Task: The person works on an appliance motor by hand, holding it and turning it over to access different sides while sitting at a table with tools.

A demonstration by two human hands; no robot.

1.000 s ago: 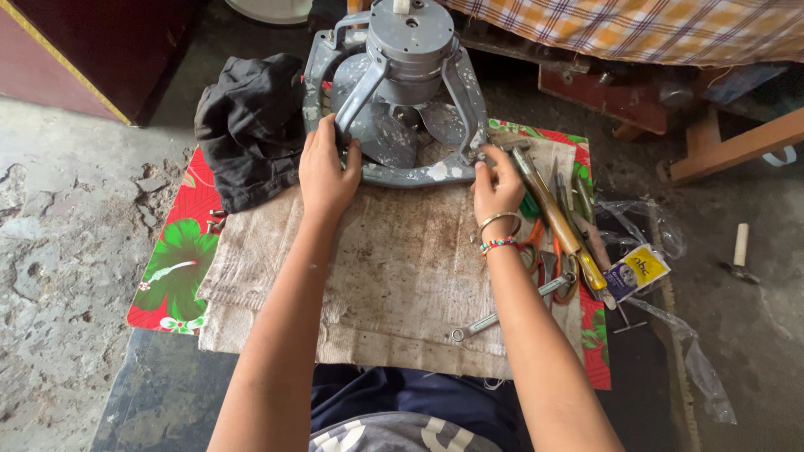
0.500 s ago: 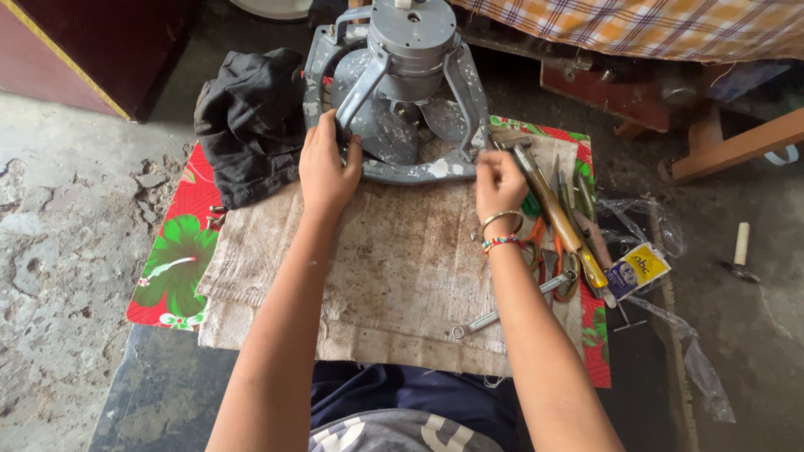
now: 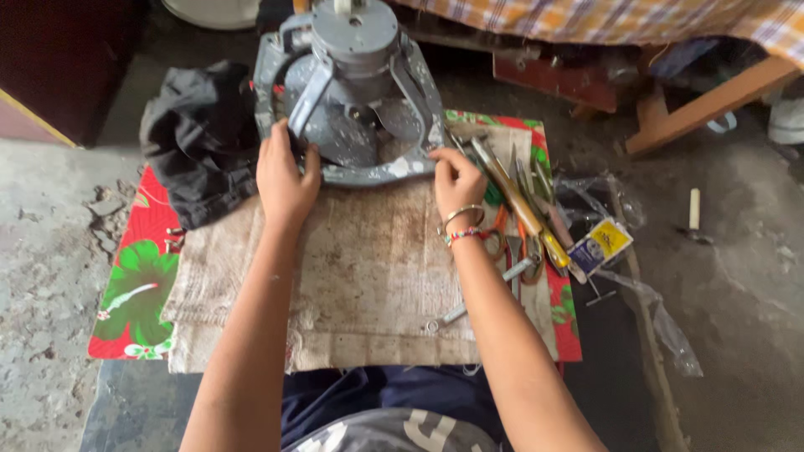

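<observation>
A grey metal fan motor housing (image 3: pixel 352 92) with a round frame and struts stands at the far edge of a stained burlap cloth (image 3: pixel 368 276). My left hand (image 3: pixel 285 180) grips the frame's near-left rim. My right hand (image 3: pixel 456 180) holds the near-right rim, with bangles on its wrist. Both hands rest on the frame's lower ring.
A black rag (image 3: pixel 197 146) lies to the left on a red floral mat (image 3: pixel 134 285). Several hand tools (image 3: pixel 523 209), a yellow-handled screwdriver among them, lie to the right beside a small yellow-and-blue packet (image 3: pixel 603 244). Bare concrete floor surrounds the mat; wooden furniture legs (image 3: pixel 703 105) stand at the back right.
The hands stay on the housing's rim. My right hand has shifted slightly along the right edge, and the housing seems slightly turned.
</observation>
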